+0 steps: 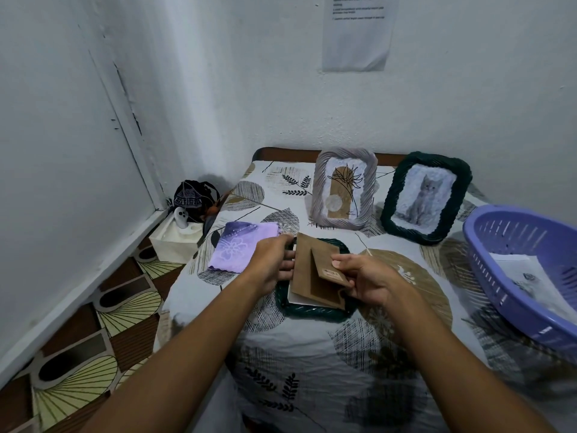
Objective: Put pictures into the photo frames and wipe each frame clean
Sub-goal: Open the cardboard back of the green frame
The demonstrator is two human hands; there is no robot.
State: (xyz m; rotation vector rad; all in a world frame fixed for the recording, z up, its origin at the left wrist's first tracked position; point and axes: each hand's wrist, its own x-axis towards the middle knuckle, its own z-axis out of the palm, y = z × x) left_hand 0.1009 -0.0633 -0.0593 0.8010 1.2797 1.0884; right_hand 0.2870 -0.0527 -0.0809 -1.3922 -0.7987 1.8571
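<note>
A dark green woven frame point(315, 313) lies face down on the table before me. Its brown cardboard backing point(307, 270) is tilted up above it, with a white picture edge showing under it. My left hand point(274, 264) holds the backing's left edge with curled fingers. My right hand point(365, 278) pinches the brown stand flap point(327, 270) on the backing. A folded purple cloth point(240, 248) lies to the left. Two frames stand at the back: a grey one point(343, 189) with a plant print and a dark green one point(426, 198) with a cat picture.
A purple plastic basket point(512, 245) with a paper picture point(527, 276) inside sits at the right edge of the leaf-patterned tablecloth point(312, 370). On the floor to the left stand a white box point(175, 242) and a dark bag point(195, 198). White walls close in behind and left.
</note>
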